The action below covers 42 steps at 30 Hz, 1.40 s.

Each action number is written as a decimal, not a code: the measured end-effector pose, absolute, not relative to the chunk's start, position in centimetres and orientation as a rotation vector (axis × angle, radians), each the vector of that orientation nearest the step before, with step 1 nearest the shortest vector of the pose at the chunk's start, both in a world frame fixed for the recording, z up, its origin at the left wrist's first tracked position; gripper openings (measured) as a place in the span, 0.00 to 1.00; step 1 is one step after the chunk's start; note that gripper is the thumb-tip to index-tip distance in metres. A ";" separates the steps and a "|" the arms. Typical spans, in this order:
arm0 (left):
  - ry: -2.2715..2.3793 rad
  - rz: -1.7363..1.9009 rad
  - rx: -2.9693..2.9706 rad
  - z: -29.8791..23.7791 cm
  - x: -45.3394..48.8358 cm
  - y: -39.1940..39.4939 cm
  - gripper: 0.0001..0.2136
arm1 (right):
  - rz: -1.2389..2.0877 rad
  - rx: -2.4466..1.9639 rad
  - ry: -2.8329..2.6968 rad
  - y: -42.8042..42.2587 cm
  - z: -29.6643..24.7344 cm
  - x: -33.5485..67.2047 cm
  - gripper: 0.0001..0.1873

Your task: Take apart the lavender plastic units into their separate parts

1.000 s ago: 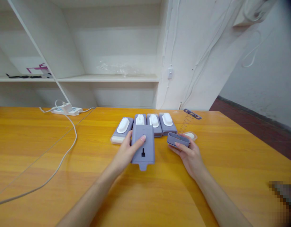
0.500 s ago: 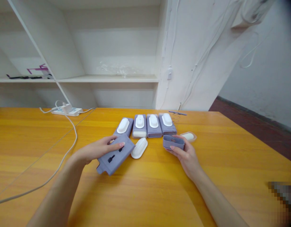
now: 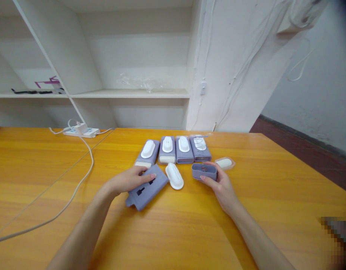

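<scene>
My left hand (image 3: 132,182) is closed on a flat purple-grey plastic panel (image 3: 154,185) with black keyhole-shaped slots, thumb on top. The panel is tilted above the table. Between the hands lies a white oval ribbed piece (image 3: 174,176), close to the panel's right corner. My right hand (image 3: 218,183) grips a purple-grey oval open-topped cup (image 3: 199,173), its hollow facing up; what lies inside is unclear. Behind the hands stand several purple-grey cases in a row, among them a case (image 3: 184,155) with a white oval piece (image 3: 183,144) on top.
Right of the row rests a white oval piece with a clear pinkish rim (image 3: 225,163). At the back left is a white power strip (image 3: 90,132), its cable (image 3: 85,180) running down the table's left side. White shelves (image 3: 128,93) stand behind, holding crumpled clear plastic (image 3: 145,82).
My left hand and the panel have moved right. The white oval piece between the hands has shifted right and turned, now slanting the other way. My right hand has moved slightly left with the cup.
</scene>
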<state>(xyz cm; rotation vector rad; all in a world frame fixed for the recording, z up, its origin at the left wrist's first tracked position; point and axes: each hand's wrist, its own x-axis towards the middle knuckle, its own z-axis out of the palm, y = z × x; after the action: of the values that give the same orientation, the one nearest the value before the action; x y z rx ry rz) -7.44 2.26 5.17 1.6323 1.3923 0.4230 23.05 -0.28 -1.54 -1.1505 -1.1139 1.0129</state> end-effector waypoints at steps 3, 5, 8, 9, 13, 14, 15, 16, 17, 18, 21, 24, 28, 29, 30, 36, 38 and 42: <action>1.436 0.422 1.793 4.5 -6.5 2.4 0.20 | 0.992 -1.165 -1.124 -0.3 -1.5 23.0 0.23; 1.473 0.463 1.835 4.1 -5.9 2.4 0.20 | 0.971 -1.175 -1.120 -0.3 -1.5 22.8 0.22; 1.510 0.633 1.843 3.7 -5.2 2.2 0.17 | 0.948 -1.177 -1.135 -0.3 -1.5 22.6 0.22; 1.519 0.686 1.861 3.5 -5.0 2.2 0.17 | 0.946 -1.169 -1.141 -0.4 -1.5 22.4 0.22; 1.555 0.715 1.980 3.3 -4.3 2.0 0.16 | 0.966 -1.107 -1.160 -0.6 -1.0 21.6 0.22; 1.570 0.730 2.007 3.4 -4.0 1.8 0.16 | 0.976 -1.091 -1.166 -0.7 -0.9 21.3 0.22; 1.575 0.777 2.038 3.7 -3.7 1.6 0.16 | 0.990 -1.077 -1.172 -0.8 -0.8 21.0 0.22; 1.560 0.847 2.071 4.0 -3.3 1.3 0.16 | 1.005 -1.061 -1.173 -0.9 -0.8 20.7 0.22; 1.512 0.925 2.112 4.4 -2.8 1.0 0.16 | 1.025 -1.041 -1.171 -1.0 -0.7 20.5 0.22; 1.427 1.004 2.147 4.9 -2.2 0.7 0.17 | 1.049 -1.017 -1.169 -1.1 -0.7 20.2 0.23; 1.129 1.069 2.163 5.7 0.0 -0.1 0.21 | 1.109 -0.957 -1.177 -1.6 -0.8 19.5 0.23; 0.991 1.109 2.049 5.5 2.3 -0.4 0.14 | 1.123 -0.946 -1.233 -2.2 -0.5 19.1 0.21; 1.014 1.173 1.676 4.9 3.9 0.4 0.07 | 1.139 -0.990 -1.293 -2.7 0.6 19.4 0.18; 1.016 1.217 1.559 5.0 3.9 0.8 0.08 | 1.132 -1.016 -1.313 -2.8 0.9 19.5 0.18; 1.014 1.290 1.441 5.2 3.7 1.2 0.09 | 1.123 -1.045 -1.348 -3.0 1.1 19.7 0.17; 0.968 1.632 1.118 8.1 0.1 3.4 0.15 | 1.019 -1.188 -1.593 -3.3 0.9 19.4 0.24; 0.995 1.508 1.144 8.5 -0.6 3.3 0.15 | 0.907 -1.239 -1.536 -2.9 0.4 19.3 0.26; 1.026 1.261 1.215 7.6 0.3 2.4 0.15 | 0.648 -1.469 -1.398 -1.7 -0.6 20.4 0.24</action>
<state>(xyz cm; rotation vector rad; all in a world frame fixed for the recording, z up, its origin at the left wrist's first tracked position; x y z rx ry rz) 0.28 2.44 7.61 1.2145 1.0257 1.2613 20.43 -1.71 -0.60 -1.4693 -1.3979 0.6479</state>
